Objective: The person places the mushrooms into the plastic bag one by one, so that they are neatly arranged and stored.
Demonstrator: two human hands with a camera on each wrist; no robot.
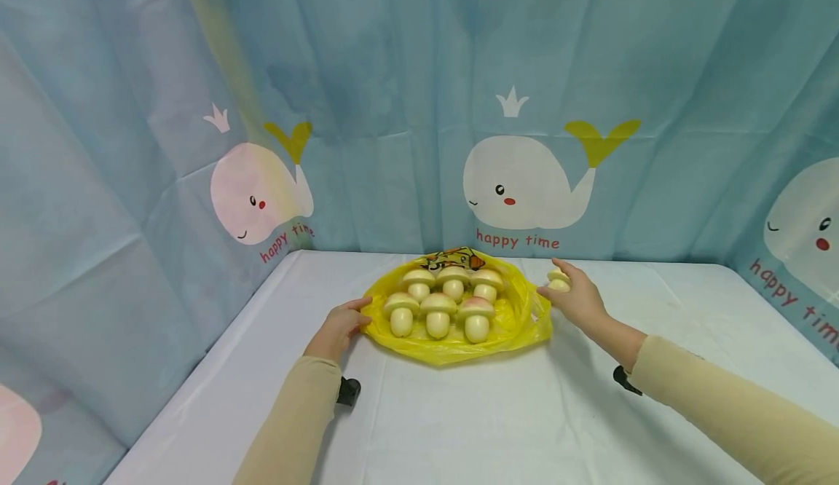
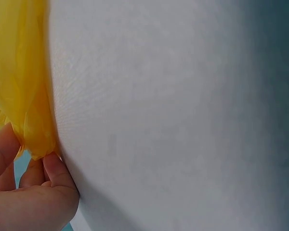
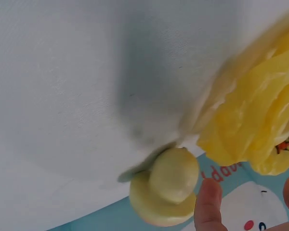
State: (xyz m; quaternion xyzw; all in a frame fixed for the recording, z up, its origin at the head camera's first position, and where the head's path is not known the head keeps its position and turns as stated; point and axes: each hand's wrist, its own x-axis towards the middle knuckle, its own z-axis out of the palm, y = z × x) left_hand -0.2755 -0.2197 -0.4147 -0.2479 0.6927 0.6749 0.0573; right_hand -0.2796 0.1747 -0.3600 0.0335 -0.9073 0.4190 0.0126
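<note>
A yellow plastic bag (image 1: 439,354) lies spread out on the white-covered table, its rim rolled low around several toy mushrooms (image 1: 438,315) set in two rows. At the bag's left edge, my left hand (image 1: 336,330) pinches the plastic; the left wrist view shows the thumb (image 2: 4,147) and curled fingers at its gathered rim. My right hand (image 1: 581,299) is beside the bag's right end, thumb and forefinger spread apart. A single pale mushroom (image 3: 173,175) lies on the table outside the bag, close to these fingers, and is partly covered by the hand in the head view.
The white tablecloth (image 1: 459,427) reaches back to a blue curtain (image 1: 393,106) printed with whales. Another curtain panel (image 1: 98,252) runs along the left side of the table. A dark wrist camera mount (image 1: 349,392) shows beside the left sleeve.
</note>
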